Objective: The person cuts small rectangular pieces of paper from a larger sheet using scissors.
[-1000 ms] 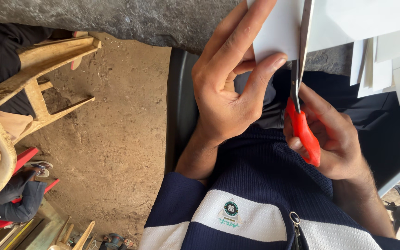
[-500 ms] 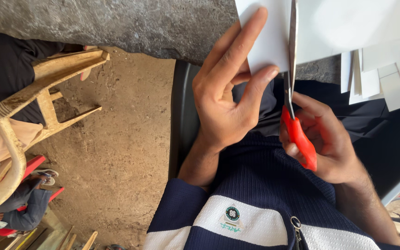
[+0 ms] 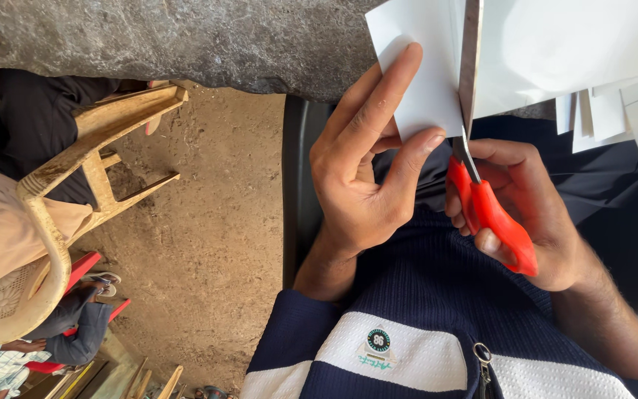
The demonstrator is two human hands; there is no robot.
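Paper [image 3: 426, 81], a white sheet, sits at the upper centre of the frame, pinched by the left hand [image 3: 363, 185]: the forefinger lies flat along its face and the thumb presses its lower edge. Scissors [image 3: 481, 185] with red handles stand upright just right of that hand, the steel blade running up along the paper's right edge to the top of the frame. The right hand [image 3: 533, 214] is clenched around the red handles at centre right, fingers through the loops. How far the blades are parted cannot be told.

More white sheets [image 3: 570, 44] fill the upper right, and a fan of cut strips [image 3: 614, 111] lies just below them at the right edge. Both hands work over the lap, above a navy jumper [image 3: 422, 310] with a white band and a zip pull in the lower centre.

A grey stone slab [image 3: 186, 37] crosses the top left. Below it lies bare earth floor [image 3: 215, 222]. A tan plastic chair [image 3: 60, 192] occupies the left side, with another person in dark clothing partly behind it in the upper left. A red seat [image 3: 75, 273] and a crouched figure show at the lower left.
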